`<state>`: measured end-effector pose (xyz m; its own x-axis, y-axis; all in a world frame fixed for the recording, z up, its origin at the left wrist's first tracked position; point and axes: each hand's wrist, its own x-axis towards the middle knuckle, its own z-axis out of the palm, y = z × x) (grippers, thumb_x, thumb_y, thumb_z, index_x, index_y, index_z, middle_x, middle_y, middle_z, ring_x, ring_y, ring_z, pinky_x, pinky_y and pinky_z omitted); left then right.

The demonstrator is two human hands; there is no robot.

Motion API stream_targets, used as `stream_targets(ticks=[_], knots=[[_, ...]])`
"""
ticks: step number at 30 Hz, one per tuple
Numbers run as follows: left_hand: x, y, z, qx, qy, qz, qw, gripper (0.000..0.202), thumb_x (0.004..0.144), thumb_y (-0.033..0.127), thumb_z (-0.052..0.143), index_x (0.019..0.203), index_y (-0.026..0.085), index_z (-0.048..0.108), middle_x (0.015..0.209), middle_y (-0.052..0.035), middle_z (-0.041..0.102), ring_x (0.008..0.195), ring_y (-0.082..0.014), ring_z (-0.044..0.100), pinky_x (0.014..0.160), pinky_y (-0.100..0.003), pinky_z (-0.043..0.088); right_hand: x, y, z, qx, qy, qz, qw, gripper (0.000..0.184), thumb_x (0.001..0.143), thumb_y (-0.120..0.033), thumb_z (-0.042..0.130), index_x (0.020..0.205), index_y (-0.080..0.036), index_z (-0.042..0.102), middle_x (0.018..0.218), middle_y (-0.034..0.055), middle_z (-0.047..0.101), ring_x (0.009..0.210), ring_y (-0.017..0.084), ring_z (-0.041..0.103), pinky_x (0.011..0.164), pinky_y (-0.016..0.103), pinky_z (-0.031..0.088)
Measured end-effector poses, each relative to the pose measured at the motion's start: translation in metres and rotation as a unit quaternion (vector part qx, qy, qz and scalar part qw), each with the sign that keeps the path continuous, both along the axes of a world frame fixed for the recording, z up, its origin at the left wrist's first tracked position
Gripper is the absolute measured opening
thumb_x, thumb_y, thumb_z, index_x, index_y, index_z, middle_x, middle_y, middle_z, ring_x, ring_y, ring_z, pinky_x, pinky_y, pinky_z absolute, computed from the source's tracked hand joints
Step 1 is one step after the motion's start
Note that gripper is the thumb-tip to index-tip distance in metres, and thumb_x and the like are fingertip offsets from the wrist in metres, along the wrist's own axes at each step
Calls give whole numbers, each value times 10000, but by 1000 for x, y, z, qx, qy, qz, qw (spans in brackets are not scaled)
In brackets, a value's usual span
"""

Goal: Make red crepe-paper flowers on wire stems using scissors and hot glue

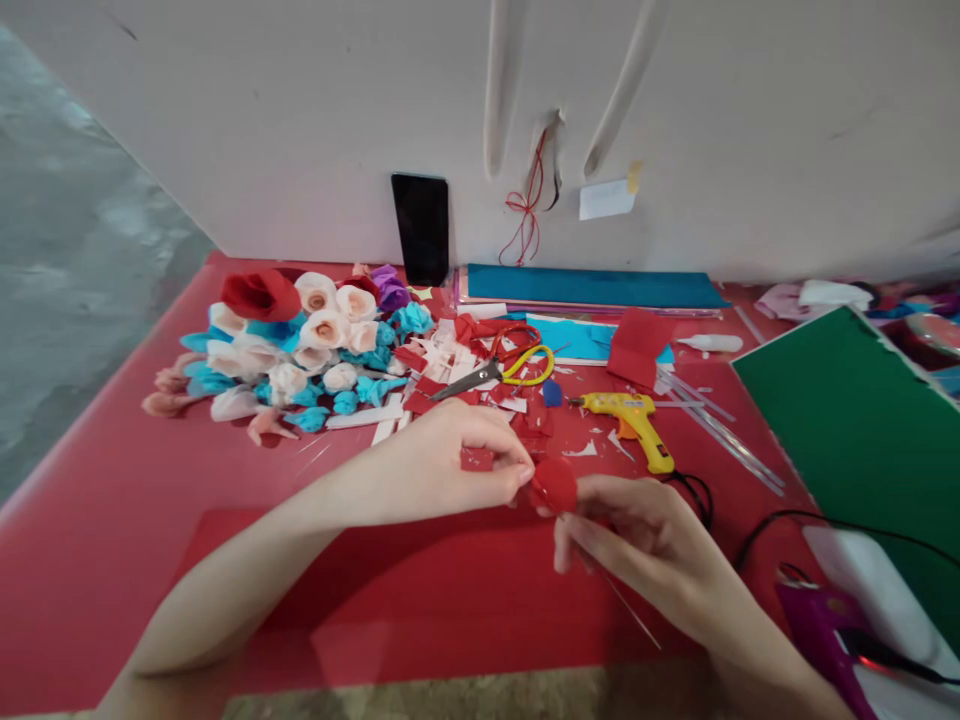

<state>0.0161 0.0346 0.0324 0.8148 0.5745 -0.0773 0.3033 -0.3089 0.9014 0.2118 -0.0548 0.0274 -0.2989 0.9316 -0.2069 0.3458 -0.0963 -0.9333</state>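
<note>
A small rounded piece of red crepe paper [556,484] sits between my hands above the front of the table. My left hand [446,460] pinches its left edge between thumb and fingertips. From the right, my right hand [649,535] holds the paper and a thin wire stem [634,610], which slants down toward the table's front edge. How the paper joins the wire is hidden by my fingers. Beneath my hands lies a flat red sheet [405,590]. Just beyond them are scissors [499,370] with red and yellow handles, resting on red and white paper scraps [442,350].
Paper flowers [326,330] are heaped at the back left. A yellow glue gun [634,418], glue sticks [731,440] and a white bottle [711,343] lie right of centre. A green board [862,420] and corded power strip [870,580] occupy the right. A phone [421,228] leans on the wall.
</note>
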Motion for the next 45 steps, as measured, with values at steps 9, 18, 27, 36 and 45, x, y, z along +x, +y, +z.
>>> stream_targets(ticks=[9, 18, 27, 36, 45], knots=[[2, -1, -1, 18, -32, 35, 999, 169, 787, 136, 541, 661, 160, 651, 665, 7, 598, 634, -97, 509, 639, -223, 429, 2, -2, -8, 12, 7, -29, 999, 149, 856, -238, 548, 725, -175, 579, 611, -7, 659, 565, 86, 563, 511, 186, 405], [4, 0, 1, 24, -11, 33, 999, 208, 774, 77, 532, 598, 164, 601, 629, 21, 587, 628, -100, 522, 614, -225, 421, 3, 4, -4, 51, -1, -12, 999, 222, 853, -158, 531, 647, -161, 612, 572, -32, 593, 521, 45, 497, 468, 147, 354], [5, 1, -8, 29, -99, 81, 991, 274, 911, 226, 435, 811, 184, 687, 783, -23, 692, 768, -137, 623, 690, -232, 484, 9, 5, 4, 48, 66, -28, 996, 233, 834, -168, 565, 607, -175, 618, 529, -44, 556, 478, 40, 475, 438, 149, 352], [19, -4, -23, -6, -254, 26, 967, 71, 720, 120, 701, 775, 162, 714, 732, -44, 699, 701, -142, 598, 758, -311, 492, 14, 1, -1, -13, 144, -29, 989, 150, 793, -168, 650, 653, -220, 640, 592, -60, 642, 507, 52, 514, 449, 142, 377], [23, -6, -26, -26, -274, 39, 961, 36, 702, 168, 730, 736, 179, 726, 671, -38, 700, 642, -140, 590, 698, -316, 488, 12, 2, 1, -26, 132, -33, 990, 164, 807, -195, 635, 645, -218, 636, 580, -44, 643, 502, 66, 536, 417, 151, 366]])
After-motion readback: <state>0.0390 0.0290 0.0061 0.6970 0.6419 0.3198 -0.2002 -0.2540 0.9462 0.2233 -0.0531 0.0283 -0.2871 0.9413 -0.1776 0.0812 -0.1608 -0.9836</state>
